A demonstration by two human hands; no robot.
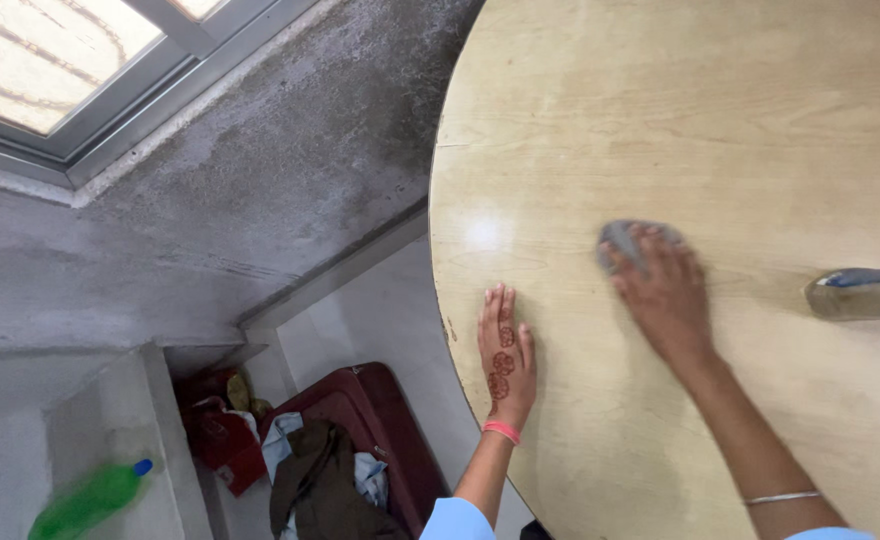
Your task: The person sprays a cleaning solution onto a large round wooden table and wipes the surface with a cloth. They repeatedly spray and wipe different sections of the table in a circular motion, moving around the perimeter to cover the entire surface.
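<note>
My right hand (665,290) presses a small grey cloth (622,238) flat against a round, light wooden table (680,110); only the cloth's far edge shows past my fingers. My left hand (505,358) lies flat near the table's left edge, fingers together and pointing away, holding nothing. It has dark red patterns on its back and a pink band at the wrist. A thin bangle sits on my right forearm.
A blurred bottle with a blue cap (860,292) lies on the table at the right. Below the table's left edge are a dark red case (380,420) with clothes piled on it, a green bottle (85,500) on a ledge, a concrete wall and a window (50,50).
</note>
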